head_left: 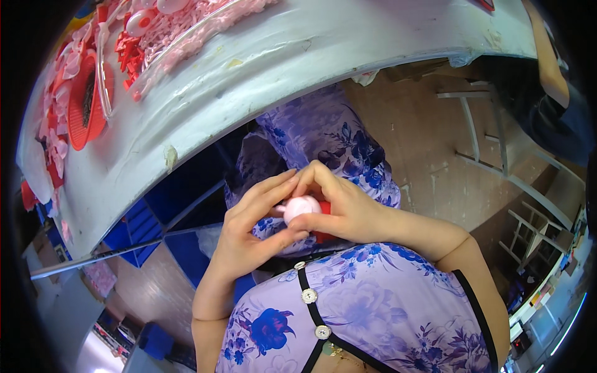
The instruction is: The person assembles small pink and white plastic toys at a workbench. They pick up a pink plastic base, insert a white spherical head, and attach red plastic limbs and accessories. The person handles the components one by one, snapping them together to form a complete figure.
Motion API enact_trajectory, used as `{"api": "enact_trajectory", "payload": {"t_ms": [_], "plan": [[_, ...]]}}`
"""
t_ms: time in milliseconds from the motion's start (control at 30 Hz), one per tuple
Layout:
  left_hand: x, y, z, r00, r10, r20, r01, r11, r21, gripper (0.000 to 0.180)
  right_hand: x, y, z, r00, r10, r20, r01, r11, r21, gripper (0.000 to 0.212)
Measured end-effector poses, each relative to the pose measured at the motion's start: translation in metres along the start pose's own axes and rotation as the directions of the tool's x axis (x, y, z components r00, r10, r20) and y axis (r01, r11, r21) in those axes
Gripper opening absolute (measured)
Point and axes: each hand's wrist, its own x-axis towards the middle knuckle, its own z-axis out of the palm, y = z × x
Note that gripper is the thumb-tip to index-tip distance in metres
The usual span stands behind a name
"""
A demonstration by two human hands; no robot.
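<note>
Above my lap, both hands are closed around a small, rounded pink piece [301, 207] with a red part [324, 229] beside it. A short pink nub sticks out on its left side. My right hand [351, 208] wraps it from the right, with the thumb across its near side and the index finger bent over the far side. My left hand [249, 227] curves round it from the left; its fingertips and thumb meet the right hand's fingers. The fingers hide much of the piece, and I cannot tell exactly how the pink and red parts are joined.
A white-covered table [261, 68] curves across the front. On its left lie a red basket [78, 127] with dark contents and a heap of small pink parts [180, 37]. Blue crates [146, 227] stand below; metal stool frames [485, 133] and another person's arm [547, 56] are at right.
</note>
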Motion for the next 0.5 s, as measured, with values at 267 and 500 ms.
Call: {"api": "enact_trajectory", "payload": {"t_ms": [267, 500], "plan": [[-0.028, -0.021, 0.006, 0.992, -0.123, -0.038, 0.107, 0.951, -0.29, 0.039, -0.017, 0.006, -0.014, 0.986, 0.136, 0.095, -0.14, 0.99, 0.032, 0.035], [-0.044, -0.041, 0.022, 0.985, 0.022, -0.17, -0.045, 0.99, -0.134, 0.04, -0.041, 0.002, -0.021, 0.998, 0.026, 0.065, -0.006, 0.957, -0.291, 0.059]]}}
